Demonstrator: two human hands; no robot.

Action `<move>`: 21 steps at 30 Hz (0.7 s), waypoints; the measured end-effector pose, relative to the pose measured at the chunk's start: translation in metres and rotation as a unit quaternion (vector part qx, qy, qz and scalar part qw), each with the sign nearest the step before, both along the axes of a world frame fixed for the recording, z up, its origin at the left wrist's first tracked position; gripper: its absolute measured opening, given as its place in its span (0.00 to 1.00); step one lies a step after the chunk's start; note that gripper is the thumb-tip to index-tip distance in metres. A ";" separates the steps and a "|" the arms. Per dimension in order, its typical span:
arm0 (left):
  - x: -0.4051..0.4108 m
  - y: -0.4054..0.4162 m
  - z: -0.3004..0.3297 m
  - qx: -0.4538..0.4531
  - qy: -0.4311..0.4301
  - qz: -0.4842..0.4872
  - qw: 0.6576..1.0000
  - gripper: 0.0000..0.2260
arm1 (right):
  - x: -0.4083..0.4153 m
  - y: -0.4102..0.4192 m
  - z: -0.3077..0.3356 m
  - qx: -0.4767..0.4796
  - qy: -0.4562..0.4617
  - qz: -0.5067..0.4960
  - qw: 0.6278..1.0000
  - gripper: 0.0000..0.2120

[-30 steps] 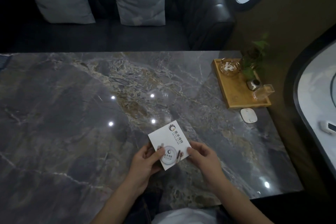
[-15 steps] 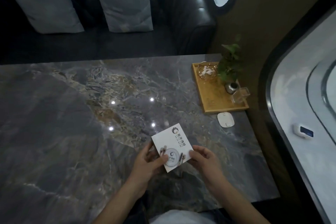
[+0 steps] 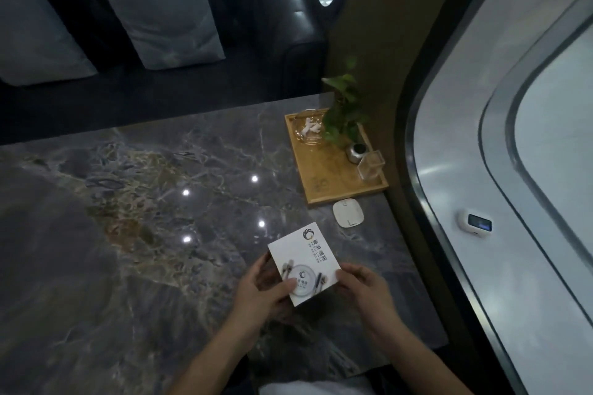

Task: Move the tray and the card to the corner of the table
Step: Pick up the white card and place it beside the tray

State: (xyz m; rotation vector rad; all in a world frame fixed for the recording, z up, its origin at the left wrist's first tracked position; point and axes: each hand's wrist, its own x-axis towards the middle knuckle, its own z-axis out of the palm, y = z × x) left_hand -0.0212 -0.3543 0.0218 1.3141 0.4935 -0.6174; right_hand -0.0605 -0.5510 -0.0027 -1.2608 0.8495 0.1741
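White card [image 3: 302, 262] pinched btwn L hand [image 3: 260, 293] & R hand [image 3: 362, 287] fingers, long axis up-right twd tray [image 3: 324, 183]

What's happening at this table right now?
A person holds a white card in both hands, the left hand and right hand at its near corners, above the marble table. The wooden tray, carrying a plant, glass dish and clear holder, already sits at the far right corner.
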 end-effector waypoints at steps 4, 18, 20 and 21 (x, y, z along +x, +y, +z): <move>0.007 -0.031 0.000 -0.014 0.020 -0.008 1.000 0.30 | -0.002 -0.030 -0.003 -0.027 0.003 0.000 1.000 0.06; 0.021 -0.131 -0.020 0.018 0.058 -0.096 0.994 0.23 | -0.022 -0.092 0.000 -0.383 -0.082 0.161 0.906 0.20; 0.023 -0.142 -0.024 0.026 0.046 -0.111 0.992 0.20 | -0.026 -0.097 -0.007 -0.412 -0.062 0.190 0.889 0.22; 0.024 -0.146 -0.026 0.033 0.043 -0.116 0.992 0.20 | -0.027 -0.098 -0.009 -0.422 -0.060 0.208 0.881 0.22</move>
